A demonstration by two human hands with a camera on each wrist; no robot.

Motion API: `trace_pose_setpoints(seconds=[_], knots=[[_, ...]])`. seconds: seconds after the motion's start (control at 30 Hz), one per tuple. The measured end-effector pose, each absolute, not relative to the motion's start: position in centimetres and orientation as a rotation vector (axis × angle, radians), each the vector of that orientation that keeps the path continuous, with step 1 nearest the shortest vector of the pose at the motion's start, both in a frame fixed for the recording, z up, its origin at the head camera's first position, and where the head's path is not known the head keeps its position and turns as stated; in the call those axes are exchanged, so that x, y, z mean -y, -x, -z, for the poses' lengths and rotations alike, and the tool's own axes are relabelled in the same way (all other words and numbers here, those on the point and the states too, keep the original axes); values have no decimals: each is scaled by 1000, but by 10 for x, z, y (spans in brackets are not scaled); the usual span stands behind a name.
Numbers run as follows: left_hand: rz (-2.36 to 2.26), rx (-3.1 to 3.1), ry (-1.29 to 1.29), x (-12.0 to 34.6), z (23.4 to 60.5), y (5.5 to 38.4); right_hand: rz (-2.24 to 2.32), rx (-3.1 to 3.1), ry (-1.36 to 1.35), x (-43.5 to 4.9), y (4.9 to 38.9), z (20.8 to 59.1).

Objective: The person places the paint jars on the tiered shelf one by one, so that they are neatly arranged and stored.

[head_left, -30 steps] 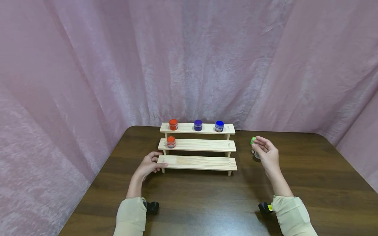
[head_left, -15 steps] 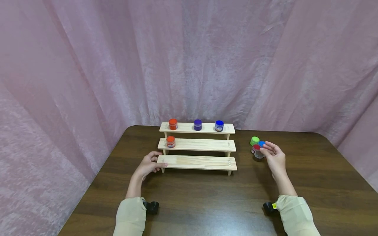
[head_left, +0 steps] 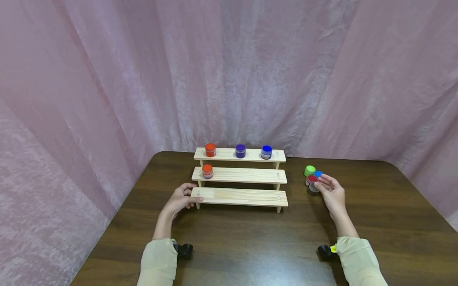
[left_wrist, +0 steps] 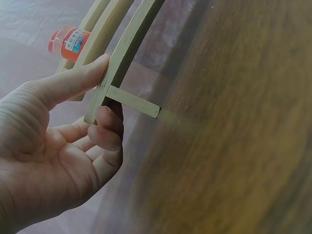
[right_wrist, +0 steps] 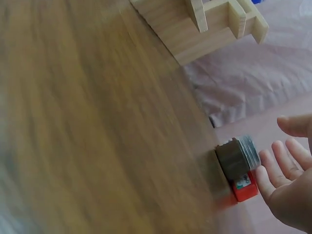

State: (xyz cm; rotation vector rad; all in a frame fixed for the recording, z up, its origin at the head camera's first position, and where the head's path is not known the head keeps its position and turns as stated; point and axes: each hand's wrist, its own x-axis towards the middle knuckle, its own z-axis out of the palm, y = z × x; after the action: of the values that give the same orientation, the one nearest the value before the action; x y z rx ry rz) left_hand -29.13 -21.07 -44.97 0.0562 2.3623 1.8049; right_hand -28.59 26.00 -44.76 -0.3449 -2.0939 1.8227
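My left hand (head_left: 181,200) grips the left end of the lowest step of a three-step wooden display stand (head_left: 239,197); in the left wrist view, the thumb lies on top and fingers curl beneath. My right hand (head_left: 333,195) hovers at a cluster of small paint jars, thumb apart from the loosely bent fingers. That cluster has a green-lidded jar (head_left: 309,171), a blue-lidded jar (head_left: 318,174), a dark red jar (head_left: 311,180) and a dark grey-brown jar (head_left: 313,188). In the right wrist view, the fingertips are close beside the grey-brown jar (right_wrist: 236,158); whether they touch is unclear.
On the top step stand a red jar (head_left: 210,150), a purple jar (head_left: 240,151) and a blue jar (head_left: 266,152). An orange-red jar (head_left: 207,171) sits at the middle step's left end. Behind the brown table (head_left: 247,246) hangs a pink curtain (head_left: 250,71).
My right hand has drawn back to the right from over the green-lidded jar, uncovering the jar cluster, then stayed nearly still. The left hand keeps its grip on the stand.
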Motion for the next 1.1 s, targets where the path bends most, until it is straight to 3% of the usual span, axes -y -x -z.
trace_pose_setpoints(seconds=[0.7,0.93,1.1], knots=[[-1747,-2364,19,208,450,296,-1826,2199,394,-260,287,466],[-1755,-2340,12,202,421,279,-1849,2141,368,-259,288,469],[-1755,-2343,27,207,440,291,-1831,2153,376,-260,290,470]])
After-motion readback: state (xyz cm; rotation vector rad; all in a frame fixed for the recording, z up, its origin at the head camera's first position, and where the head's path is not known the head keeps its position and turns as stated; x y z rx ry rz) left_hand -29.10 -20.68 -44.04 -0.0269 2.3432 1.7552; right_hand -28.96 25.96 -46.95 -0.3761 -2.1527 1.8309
